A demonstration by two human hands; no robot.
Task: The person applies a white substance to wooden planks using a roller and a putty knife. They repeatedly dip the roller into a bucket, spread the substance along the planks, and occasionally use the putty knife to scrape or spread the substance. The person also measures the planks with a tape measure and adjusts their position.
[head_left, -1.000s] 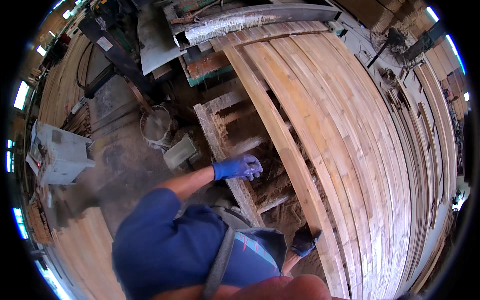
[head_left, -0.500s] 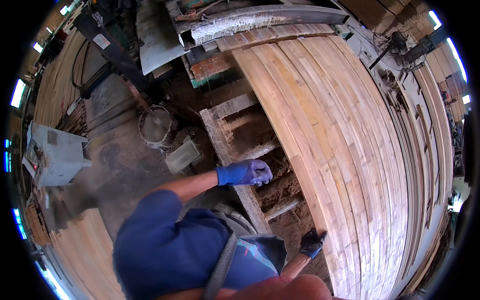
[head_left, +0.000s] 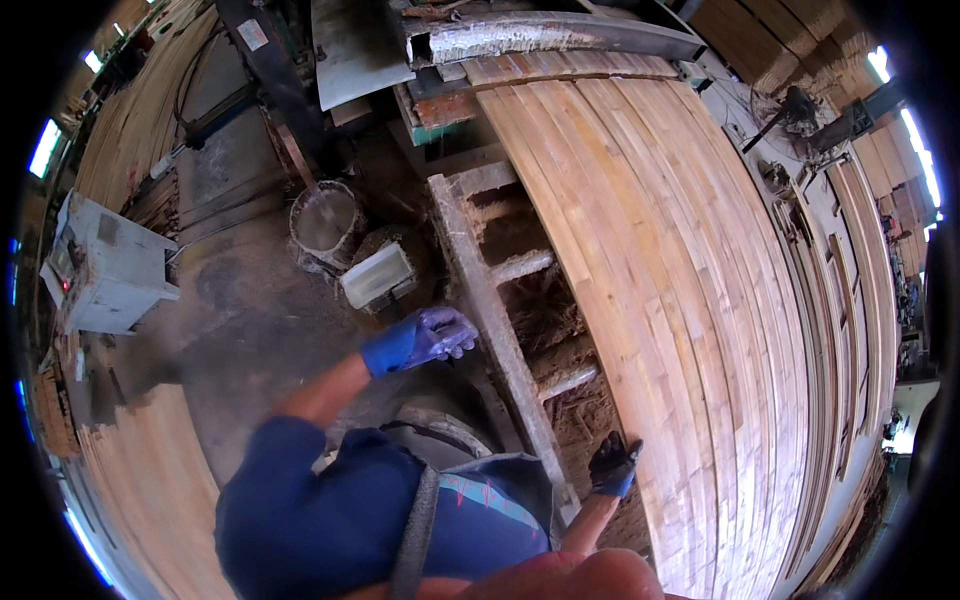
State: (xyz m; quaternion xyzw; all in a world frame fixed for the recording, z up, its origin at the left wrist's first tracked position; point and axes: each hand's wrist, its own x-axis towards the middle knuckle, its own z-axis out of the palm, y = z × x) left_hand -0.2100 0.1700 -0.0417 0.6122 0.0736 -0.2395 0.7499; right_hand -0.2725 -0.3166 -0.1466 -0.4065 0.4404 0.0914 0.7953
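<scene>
My left hand [head_left: 432, 336], in a blue and purple glove, hangs in the air left of a dusty metal frame [head_left: 487, 310]. Its fingers are loosely bent and a little apart, with nothing seen in them. At the near left edge of a broad panel of joined wooden strips [head_left: 655, 290] is my right hand [head_left: 613, 465], in a dark blue glove. Its fingers are spread, and a fingertip seems to touch the panel's edge. The panel lies over the frame and stretches away from me.
A dusty bucket [head_left: 326, 222] and a pale block-shaped object [head_left: 377, 276] stand left of the frame. Farther left is a grey machine box [head_left: 118, 268]. A dusty metal beam [head_left: 560, 36] crosses the panel's far end. Long wooden strips [head_left: 845, 330] lie along the right side.
My left hand has drawn back leftward from over the frame, its fingers loosening. My right hand stays by the panel's edge, slightly farther forward in view. The whole view has shifted a little.
</scene>
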